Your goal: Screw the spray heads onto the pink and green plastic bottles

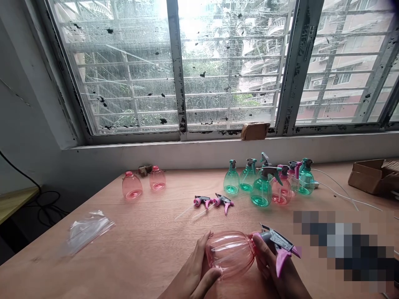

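Note:
A clear pink spray bottle [230,253] lies sideways in the air above the table's front, its base to the left and its neck to the right. My left hand [198,270] is wrapped around the base end. At the neck, the fingers of my right hand [268,263] close on the collar of the black and pink spray head [280,245]. That head sits at the bottle's mouth; how tightly it is seated I cannot tell. Beyond my hands lie two loose pink and black spray heads [222,201] with clear tubes.
Two headless pink bottles [132,185] stand at the back left. Green spray bottles [261,192] and pink ones [281,189] cluster at the back right. A plastic bag [90,230] lies left, a cardboard box [369,177] far right, near a white cable [352,197]. A blurred patch covers the right front.

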{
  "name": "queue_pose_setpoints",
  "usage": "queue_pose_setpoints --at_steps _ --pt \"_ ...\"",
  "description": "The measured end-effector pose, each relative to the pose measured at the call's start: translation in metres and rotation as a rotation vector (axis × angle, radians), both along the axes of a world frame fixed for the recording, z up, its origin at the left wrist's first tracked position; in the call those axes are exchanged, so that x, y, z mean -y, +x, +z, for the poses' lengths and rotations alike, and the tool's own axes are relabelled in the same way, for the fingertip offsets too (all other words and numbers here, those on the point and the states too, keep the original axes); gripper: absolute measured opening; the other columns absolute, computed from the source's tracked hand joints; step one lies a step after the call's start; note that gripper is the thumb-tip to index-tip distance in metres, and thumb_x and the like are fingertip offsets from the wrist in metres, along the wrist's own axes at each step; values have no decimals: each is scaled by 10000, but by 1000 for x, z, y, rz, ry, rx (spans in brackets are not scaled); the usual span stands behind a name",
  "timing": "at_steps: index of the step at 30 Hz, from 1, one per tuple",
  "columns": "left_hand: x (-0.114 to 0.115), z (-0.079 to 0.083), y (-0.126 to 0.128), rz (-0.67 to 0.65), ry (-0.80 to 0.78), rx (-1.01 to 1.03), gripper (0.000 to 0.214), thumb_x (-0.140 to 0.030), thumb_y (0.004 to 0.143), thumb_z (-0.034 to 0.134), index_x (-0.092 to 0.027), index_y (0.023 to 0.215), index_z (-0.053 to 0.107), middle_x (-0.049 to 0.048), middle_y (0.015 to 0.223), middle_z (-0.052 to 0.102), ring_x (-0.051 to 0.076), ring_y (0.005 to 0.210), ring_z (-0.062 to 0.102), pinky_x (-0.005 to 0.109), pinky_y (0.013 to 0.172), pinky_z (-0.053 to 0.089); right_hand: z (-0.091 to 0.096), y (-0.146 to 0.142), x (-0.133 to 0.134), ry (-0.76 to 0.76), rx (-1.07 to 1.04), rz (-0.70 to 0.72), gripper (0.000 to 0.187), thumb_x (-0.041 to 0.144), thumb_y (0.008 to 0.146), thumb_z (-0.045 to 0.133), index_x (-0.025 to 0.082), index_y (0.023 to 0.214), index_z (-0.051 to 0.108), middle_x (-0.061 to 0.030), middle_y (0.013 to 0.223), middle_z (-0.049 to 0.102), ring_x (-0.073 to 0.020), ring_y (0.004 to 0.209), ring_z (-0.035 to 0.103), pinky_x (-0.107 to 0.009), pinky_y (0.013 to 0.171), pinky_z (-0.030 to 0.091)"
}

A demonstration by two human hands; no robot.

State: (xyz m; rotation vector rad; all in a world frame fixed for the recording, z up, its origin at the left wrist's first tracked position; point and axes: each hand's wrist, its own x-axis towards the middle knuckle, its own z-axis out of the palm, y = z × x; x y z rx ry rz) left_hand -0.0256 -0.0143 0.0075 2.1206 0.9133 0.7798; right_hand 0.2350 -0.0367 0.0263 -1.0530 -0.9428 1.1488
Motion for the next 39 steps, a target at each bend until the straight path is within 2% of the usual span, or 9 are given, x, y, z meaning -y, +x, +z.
queue_pose_setpoints --at_steps 5,7,12,17,22,26,31,36,39 --pt "-5 -11 4 4 3 33 1139 -518 810 843 -351 1642 84 144 1725 254 401 1468 460 540 1224 393 1 -2 0 -17 -16 -43 463 608 749 847 214 748 604 74 588 402 -93 489 319 -232 437 277" --pt "-5 -11 4 17 0 0 1213 -449 752 906 -351 1643 88 151 1710 272 405 1453 470 546 1223 393 2 -2 1 -61 -61 -60 470 600 682 895 216 782 643 66 624 419 -102 513 344 -228 440 308" --pt "0 3 2 -32 -19 -23 1160 -554 816 828 -345 1657 57 149 1724 249 405 1434 500 537 1210 411 3 -3 2 -67 -74 -58 495 619 670 894 222 744 607 61 646 433 -109 540 372 -232 471 356" --pt "2 5 0 -25 -15 -8 829 -654 1001 489 -328 1662 110 99 1746 236 380 1544 356 547 1276 288 3 -2 1 -46 -32 -46 515 657 706 851 226 726 571 62 638 428 -110 527 358 -246 468 339" --pt "-6 -14 2 11 13 34 1094 -584 861 771 -355 1651 50 157 1726 275 410 1500 425 582 1246 342 4 -1 2 41 70 -15 506 652 830 750 229 662 530 67 563 407 -110 487 323 -268 477 306" --pt "-4 -12 4 72 115 -23 1194 -478 763 900 -352 1650 112 173 1693 319 426 1513 383 603 1253 322 7 -3 4 -5 5 -67 489 682 714 832 227 767 659 64 595 416 -124 500 307 -290 450 279" --pt "3 3 1 -29 90 -35 1194 -630 808 805 -342 1662 22 165 1736 221 432 1544 330 601 1263 294 6 -3 4 14 59 -38 521 676 793 771 241 660 517 73 539 376 -117 481 312 -291 475 290" --pt "0 0 -2 -4 5 -23 828 -650 1007 489 -332 1663 97 117 1714 330 379 1561 329 568 1276 281 3 0 2 44 79 -45 511 630 832 760 241 655 479 64 575 414 -115 500 341 -277 481 318" --pt "0 2 1 -7 9 18 951 -657 915 657 -323 1649 150 143 1637 450 393 1494 438 537 1238 371 4 -1 2 28 32 -91 496 631 761 822 244 671 526 56 606 427 -130 525 377 -272 475 353"
